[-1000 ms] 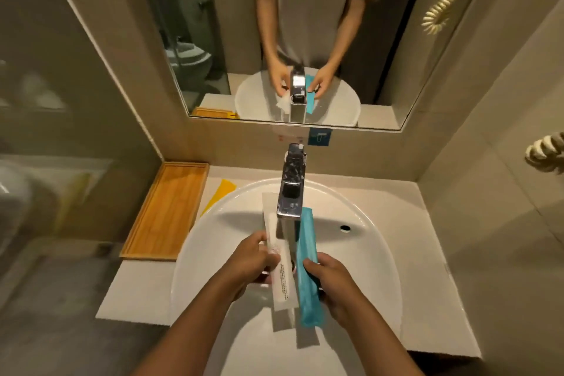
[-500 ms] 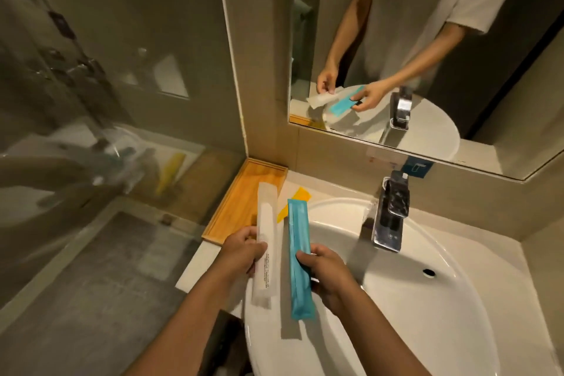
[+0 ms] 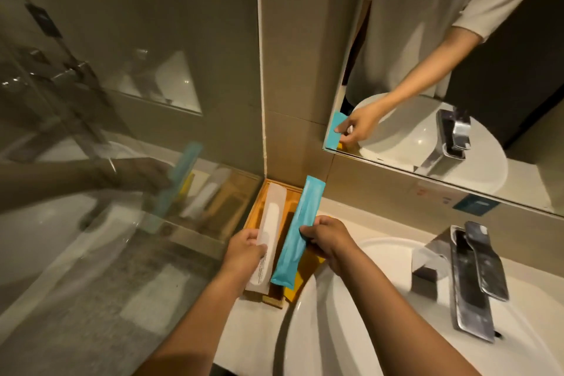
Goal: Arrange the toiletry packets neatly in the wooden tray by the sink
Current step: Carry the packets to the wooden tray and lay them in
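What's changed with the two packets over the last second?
Both hands carried them left, from above the sink to over the wooden tray. Left hand still grips the white packet, right hand the blue packet. The yellow packet hasn't moved.

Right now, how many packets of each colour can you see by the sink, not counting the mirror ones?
White packet, in the left hand: 1
Blue packet, in the right hand: 1
Yellow packet, lying beside the wooden tray, partly hidden under the blue one: 1
Total: 3 packets
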